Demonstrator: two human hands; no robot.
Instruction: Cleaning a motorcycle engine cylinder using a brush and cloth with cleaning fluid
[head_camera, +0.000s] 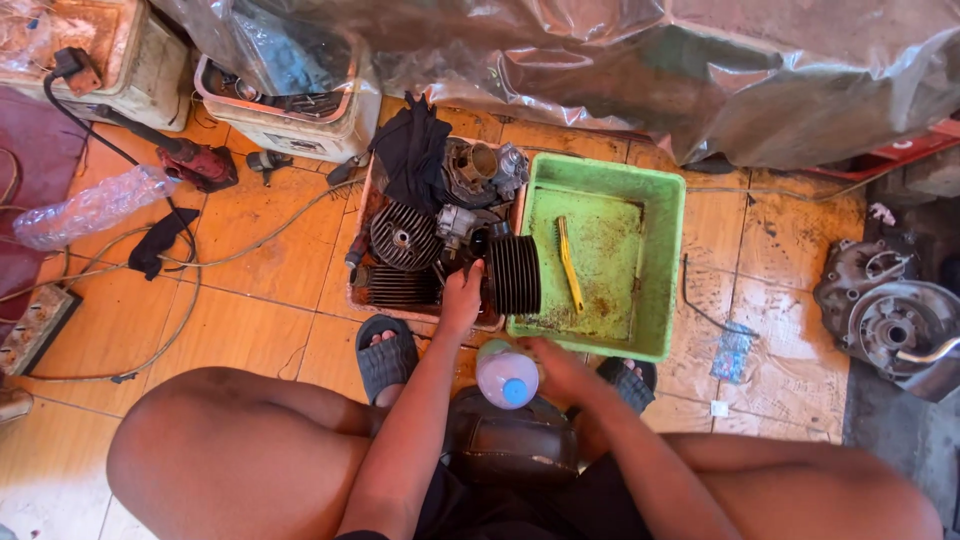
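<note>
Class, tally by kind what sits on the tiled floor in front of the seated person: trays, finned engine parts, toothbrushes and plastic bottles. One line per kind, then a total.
Plastic trays: 2, a green plastic tray and a reddish parts tray
Finned metal engine parts: 3
Yellow toothbrush: 1
Plastic bottles: 2, blue-capped, near the right hand, and clear
Total: 8

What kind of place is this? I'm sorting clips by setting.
Probably an informal small-engine repair spot on a tiled floor: a tray of dark finned engine cylinders, a grimy green plastic tub holding a yellow brush, and a grey metal engine casing.
</note>
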